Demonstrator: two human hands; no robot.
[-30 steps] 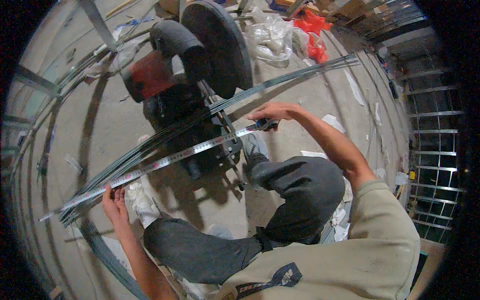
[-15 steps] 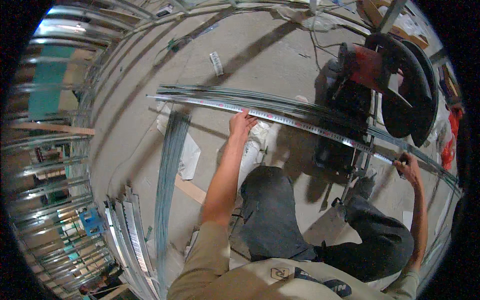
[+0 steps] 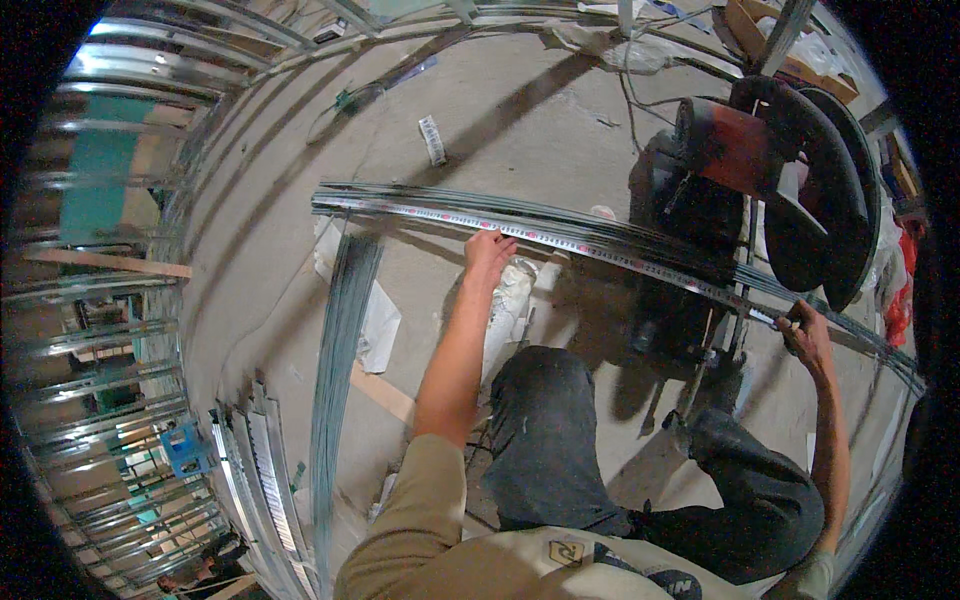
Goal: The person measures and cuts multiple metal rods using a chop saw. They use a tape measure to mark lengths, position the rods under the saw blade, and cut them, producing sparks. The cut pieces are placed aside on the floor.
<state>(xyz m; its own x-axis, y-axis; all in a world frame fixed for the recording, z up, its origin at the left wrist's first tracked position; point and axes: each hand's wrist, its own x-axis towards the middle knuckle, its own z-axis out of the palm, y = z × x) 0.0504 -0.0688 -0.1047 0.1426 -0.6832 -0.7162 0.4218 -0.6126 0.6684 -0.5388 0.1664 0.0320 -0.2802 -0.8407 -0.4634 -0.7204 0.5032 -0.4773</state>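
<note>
Tape measure blade, long, silver-white steel with black and red marks [image 3: 560,242], runs out along the near side of a bundle of thin grey-green metal rods [image 3: 410,193], its left stretch lying against the rods near their left ends. Left hand [image 3: 486,255]: bent fingers, tips at the blade's near edge; too small to tell if pinching or just steadying. Right hand [image 3: 812,340]: fingers clenched around the blade's right end, just beside the rods. Rods pass across the base of a black-and-red cut-off machine [image 3: 735,145] with a big round black guard [image 3: 830,190]. Second bundle of thin grey-green rods [image 3: 340,330] on the floor, left of the left forearm. Farther left, shiny silver metal channels [image 3: 262,470]. Knees in dark grey trousers [image 3: 550,440] below the blade.
</note>
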